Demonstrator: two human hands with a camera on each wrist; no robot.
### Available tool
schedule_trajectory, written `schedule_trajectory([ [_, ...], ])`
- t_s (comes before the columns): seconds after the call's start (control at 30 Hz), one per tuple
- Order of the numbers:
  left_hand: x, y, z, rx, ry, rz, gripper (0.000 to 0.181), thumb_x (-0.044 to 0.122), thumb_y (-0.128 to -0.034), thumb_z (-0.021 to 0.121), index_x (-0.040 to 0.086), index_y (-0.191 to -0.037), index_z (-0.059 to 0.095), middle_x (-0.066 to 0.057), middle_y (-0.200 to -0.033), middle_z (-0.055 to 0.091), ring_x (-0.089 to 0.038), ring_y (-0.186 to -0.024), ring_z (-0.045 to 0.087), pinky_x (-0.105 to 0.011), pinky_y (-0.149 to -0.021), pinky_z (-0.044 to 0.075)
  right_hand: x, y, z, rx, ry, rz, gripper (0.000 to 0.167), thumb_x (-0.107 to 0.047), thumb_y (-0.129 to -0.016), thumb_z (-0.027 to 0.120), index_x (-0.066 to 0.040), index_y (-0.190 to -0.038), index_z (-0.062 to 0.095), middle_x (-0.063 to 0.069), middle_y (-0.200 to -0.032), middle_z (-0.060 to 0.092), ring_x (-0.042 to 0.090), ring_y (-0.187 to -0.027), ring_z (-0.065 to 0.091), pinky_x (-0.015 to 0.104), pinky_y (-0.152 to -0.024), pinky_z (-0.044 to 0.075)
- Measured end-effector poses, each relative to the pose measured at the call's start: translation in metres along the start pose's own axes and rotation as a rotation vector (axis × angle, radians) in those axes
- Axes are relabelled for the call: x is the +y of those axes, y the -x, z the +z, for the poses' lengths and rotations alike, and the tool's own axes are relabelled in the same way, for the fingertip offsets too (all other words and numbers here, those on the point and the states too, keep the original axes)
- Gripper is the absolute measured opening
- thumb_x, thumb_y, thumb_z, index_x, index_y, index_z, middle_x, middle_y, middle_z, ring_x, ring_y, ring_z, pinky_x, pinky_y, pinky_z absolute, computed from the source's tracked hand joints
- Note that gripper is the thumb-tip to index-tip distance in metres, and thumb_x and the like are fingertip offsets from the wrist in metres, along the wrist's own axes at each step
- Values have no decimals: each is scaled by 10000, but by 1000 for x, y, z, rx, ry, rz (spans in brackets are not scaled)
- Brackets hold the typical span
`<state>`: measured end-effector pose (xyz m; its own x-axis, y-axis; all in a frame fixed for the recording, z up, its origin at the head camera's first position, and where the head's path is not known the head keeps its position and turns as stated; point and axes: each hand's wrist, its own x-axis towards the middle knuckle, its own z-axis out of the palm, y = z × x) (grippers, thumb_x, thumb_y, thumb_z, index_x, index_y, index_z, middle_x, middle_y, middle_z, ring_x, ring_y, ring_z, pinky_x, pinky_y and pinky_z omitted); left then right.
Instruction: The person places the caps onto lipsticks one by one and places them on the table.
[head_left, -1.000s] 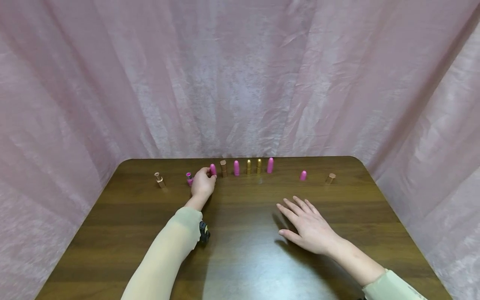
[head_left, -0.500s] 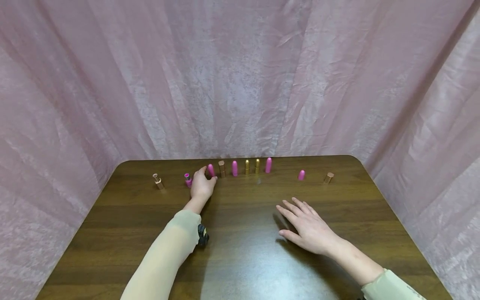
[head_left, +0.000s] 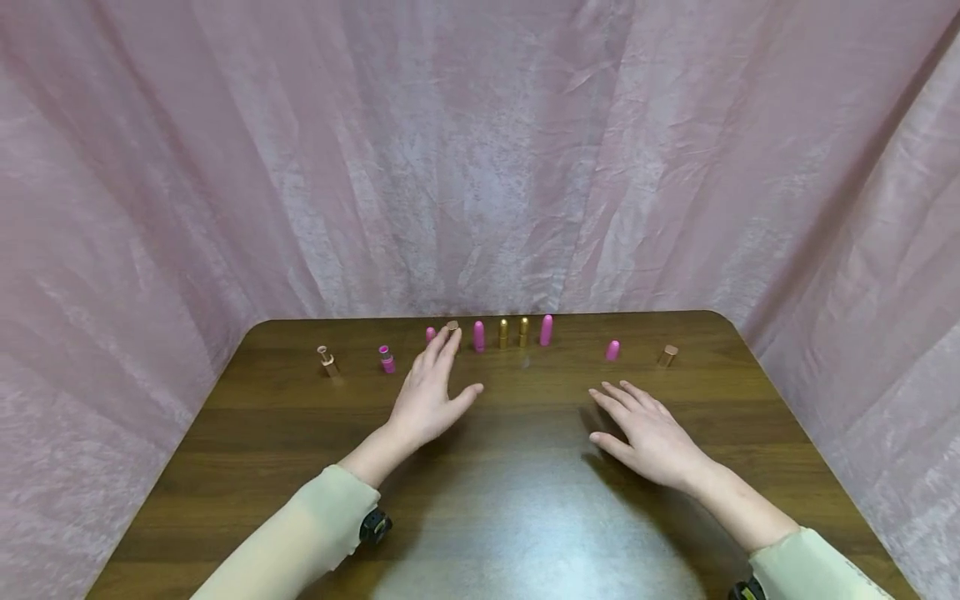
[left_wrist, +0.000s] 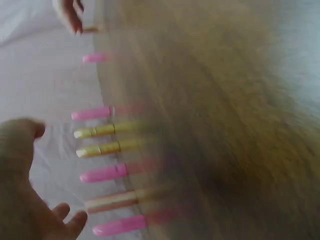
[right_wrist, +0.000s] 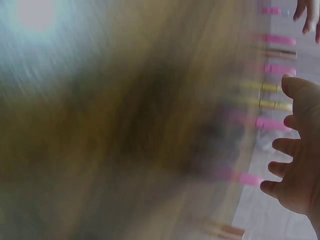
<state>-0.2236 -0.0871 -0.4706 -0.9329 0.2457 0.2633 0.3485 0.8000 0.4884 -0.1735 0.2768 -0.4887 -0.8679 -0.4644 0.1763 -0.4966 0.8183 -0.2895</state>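
My left hand (head_left: 429,400) is over the table with fingers extended and holds nothing. Its fingertips overlap a pink lipstick (head_left: 431,334) and a rose-gold lipstick (head_left: 452,326) in the head view, hiding their lower parts. Rightward along that row stand another pink lipstick (head_left: 478,336), two gold lipsticks (head_left: 503,333) and a further pink lipstick (head_left: 547,330). My right hand (head_left: 656,437), spread and holding nothing, is nearest a pink cap (head_left: 612,350) and a rose-gold cap (head_left: 667,356). At left stand an uncapped pink lipstick (head_left: 387,360) and an uncapped rose-gold lipstick (head_left: 328,363).
The brown wooden table (head_left: 510,467) has rounded far corners. A pink velvet curtain (head_left: 480,167) hangs right behind its far edge and down both sides. Both wrist views are partly blurred.
My left hand has let go of the leftmost pink lipstick in the row and drawn back toward me, its fingers straightening. My right hand has shifted slightly right and forward.
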Motion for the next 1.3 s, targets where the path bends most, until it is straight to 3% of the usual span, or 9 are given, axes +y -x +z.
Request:
schedule_trajectory([
  [0.13, 9, 13, 0, -133, -242, 209, 953, 642, -931, 614, 193, -1654, 184, -105, -1696, 166, -366, -1508, 253, -604, -1186, 221, 17, -9, -9, 13, 17, 37, 670, -430, -1002, 645, -65, -1532, 459, 224, -1553, 430, 479, -1438, 337, 684, -1106, 294],
  [0.23, 18, 21, 1, -209, -377, 336, 947, 717, -939, 526, 219, -1657, 161, -94, -1706, 122, -343, -1535, 193, -592, -1212, 141, 29, -17, -16, 17, 20, 69, 688, -417, -998, 655, -55, -1541, 438, 245, -1555, 414, 496, -1423, 345, 700, -1091, 302],
  [0.4, 36, 32, 8, -306, -444, 495, 918, 754, -950, 446, 259, -1659, 138, -76, -1713, 53, -308, -1559, 92, -581, -1224, 71, 46, -34, -25, 9, 12, 125, 729, -346, -971, 707, -43, -1557, 398, 279, -1552, 391, 530, -1390, 368, 708, -1066, 326],
  [0.5, 45, 36, 15, -348, -452, 553, 905, 755, -956, 428, 263, -1658, 139, -59, -1714, 23, -280, -1565, 49, -575, -1226, 41, 54, -46, -27, -8, 17, 156, 732, -308, -967, 712, -32, -1559, 384, 294, -1550, 381, 549, -1387, 357, 725, -1065, 310],
  [0.7, 63, 34, 30, -397, -456, 565, 890, 758, -961, 403, 271, -1658, 141, -41, -1713, -8, -255, -1565, 24, -554, -1228, 1, 71, -70, -24, -28, 71, 198, 684, -273, -968, 693, -20, -1537, 410, 286, -1506, 445, 525, -1366, 385, 713, -1063, 312],
  [0.9, 82, 19, 51, -405, -459, 546, 882, 793, -957, 309, 292, -1659, 124, -26, -1717, 7, -256, -1567, 69, -535, -1235, 10, 77, -94, -20, -38, 99, 235, 596, -249, -959, 687, -11, -1472, 497, 271, -1420, 545, 512, -1312, 449, 679, -1054, 340],
  [1.07, 91, 6, 69, -423, -479, 498, 870, 789, -957, 327, 302, -1655, 148, -35, -1714, 104, -261, -1555, 155, -525, -1239, 61, 75, -110, -18, -58, 129, 232, 505, -219, -926, 698, -15, -1376, 592, 226, -1303, 646, 473, -1253, 512, 654, -1050, 349],
  [1.2, 95, 0, 79, -435, -499, 479, 868, 790, -956, 332, 301, -1654, 167, -39, -1709, 140, -258, -1550, 179, -525, -1238, 83, 72, -115, -19, -68, 161, 238, 280, -158, -886, 688, -55, -1147, 687, 126, -1076, 712, 431, -1131, 562, 638, -1007, 369],
  [1.3, 98, -2, 83, -442, -498, 475, 869, 789, -956, 338, 299, -1654, 169, -40, -1709, 143, -254, -1550, 179, -525, -1238, 83, 73, -116, -20, -81, 181, 245, 60, -128, -863, 665, -111, -920, 661, 37, -871, 664, 392, -1015, 572, 620, -959, 385],
])
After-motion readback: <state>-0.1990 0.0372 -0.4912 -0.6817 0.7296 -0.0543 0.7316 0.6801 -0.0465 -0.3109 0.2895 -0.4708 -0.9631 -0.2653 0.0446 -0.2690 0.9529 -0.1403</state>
